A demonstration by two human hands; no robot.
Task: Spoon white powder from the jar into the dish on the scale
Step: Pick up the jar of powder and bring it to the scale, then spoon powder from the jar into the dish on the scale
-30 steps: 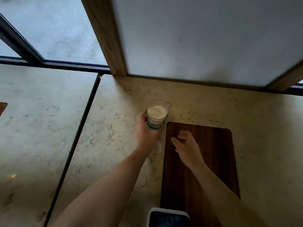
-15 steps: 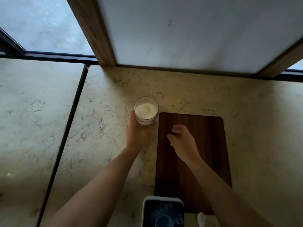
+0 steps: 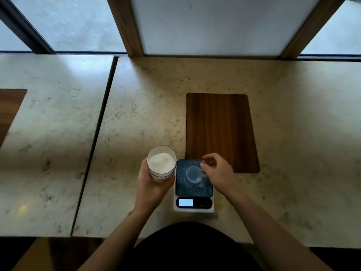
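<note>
A clear jar (image 3: 161, 163) holding white powder is upright and lidless, with my left hand (image 3: 150, 187) wrapped around its lower side. It hangs just left of a small kitchen scale (image 3: 185, 189) that has a dark platform and a lit display. A small clear dish (image 3: 193, 174) sits in the middle of the platform and looks empty. My right hand (image 3: 218, 173) hovers over the right side of the scale. Its fingers are loosely curled, with the tips at the dish's right rim and nothing visible in them. No spoon is in view.
A dark wooden board (image 3: 218, 130) lies on the marble counter (image 3: 136, 114) just behind the scale. A dark seam (image 3: 97, 133) splits the counter to the left, where a second wooden board (image 3: 9, 106) sits. Windows and a wall panel line the back. The counter's front edge is near my body.
My view tilted down and back, bringing the whole scale and dish into sight. My left hand carried the jar from the board's far corner to beside the scale. My right hand moved to the dish.
</note>
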